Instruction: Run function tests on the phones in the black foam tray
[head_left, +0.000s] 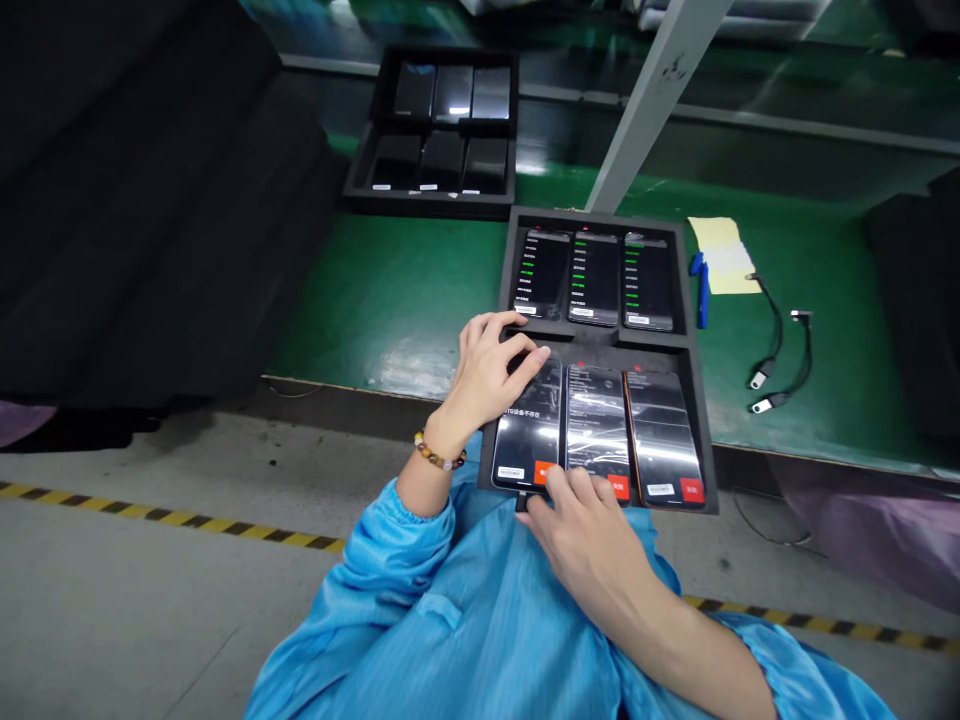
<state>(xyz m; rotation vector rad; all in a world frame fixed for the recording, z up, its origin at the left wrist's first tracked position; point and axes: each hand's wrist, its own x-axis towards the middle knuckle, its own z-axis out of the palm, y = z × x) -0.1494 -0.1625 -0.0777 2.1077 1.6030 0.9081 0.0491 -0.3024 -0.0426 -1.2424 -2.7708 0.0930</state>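
A black foam tray (701, 430) overhangs the front edge of the bench, with smartphones in two rows. My left hand (484, 375), a beaded bracelet at its wrist, grips the upper end of the front-left smartphone (529, 430). That phone's lit screen shows white text and an orange-red box. At its bottom edge, my right hand (589, 530) pinches a small black plug (522, 502), mostly hidden by the fingers. Beside it lie the middle front phone (598, 425) and the orange-edged right one (664, 435). The back-row phones (595, 280) show green and white text lines.
Another black tray (514, 150) of dark phones stands farther back on the green bench (397, 290). Right of the near tray lie a yellow paper (721, 255), a blue pen (703, 295) and two short adapter cables (806, 355). A grey post (652, 100) rises behind; black cloth (150, 220) hangs left.
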